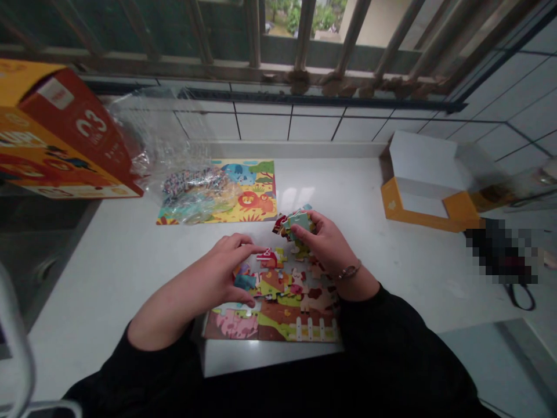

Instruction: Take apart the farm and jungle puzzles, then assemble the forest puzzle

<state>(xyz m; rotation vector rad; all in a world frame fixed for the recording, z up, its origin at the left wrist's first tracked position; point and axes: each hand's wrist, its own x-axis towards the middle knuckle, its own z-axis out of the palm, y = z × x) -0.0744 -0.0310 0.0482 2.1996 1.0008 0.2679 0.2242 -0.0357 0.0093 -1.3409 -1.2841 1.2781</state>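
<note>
A colourful jigsaw puzzle (278, 313) lies partly assembled on the white counter (108, 255), close to my body. My left hand (226, 270) rests on its upper left part, with forefinger and thumb pinched on a red and white puzzle piece (270, 255) at the puzzle's top edge. My right hand (324, 244) hovers over the upper right part and is closed on a small stack of loose puzzle pieces (296, 222). A bracelet sits on my right wrist.
A finished animal picture (252, 188) lies farther back, partly under a clear plastic bag (174, 151) of pieces. An orange puzzle box (56, 133) stands at the far left, and an open white and yellow box (426, 186) at the right. A tiled wall and barred window are behind.
</note>
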